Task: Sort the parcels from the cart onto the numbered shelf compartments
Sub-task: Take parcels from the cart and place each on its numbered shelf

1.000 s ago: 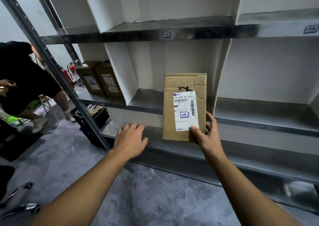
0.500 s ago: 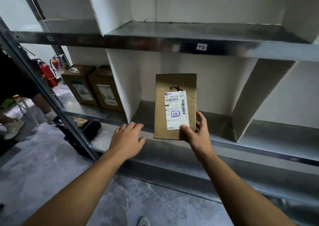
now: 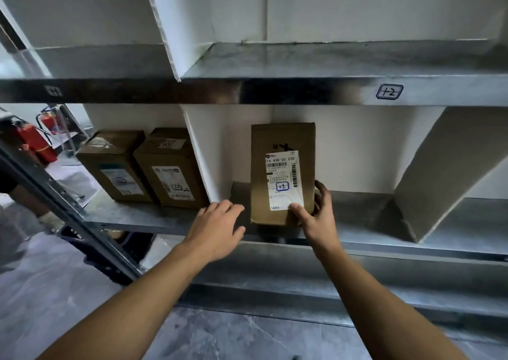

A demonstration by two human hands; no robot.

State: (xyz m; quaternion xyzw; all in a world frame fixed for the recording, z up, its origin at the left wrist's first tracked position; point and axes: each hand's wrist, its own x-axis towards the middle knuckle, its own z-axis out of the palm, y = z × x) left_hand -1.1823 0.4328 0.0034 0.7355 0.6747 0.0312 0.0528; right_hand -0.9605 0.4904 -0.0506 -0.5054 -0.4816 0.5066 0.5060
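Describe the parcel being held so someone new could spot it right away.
On the metal shelf, find the compartment just right of the white divider. A tall, narrow brown parcel stands upright there, its lower right corner pinched by the right hand. Unlike the two boxes in the compartment to its left, it is the only one being held.

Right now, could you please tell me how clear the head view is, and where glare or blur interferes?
Head view: the label on the parcel is sharp, its circled number legible; glare streaks the upper shelf edge, and the left tag there is blurred; the wide lens bends the frame's edges; the right hand has fingers in shadow behind the parcel.
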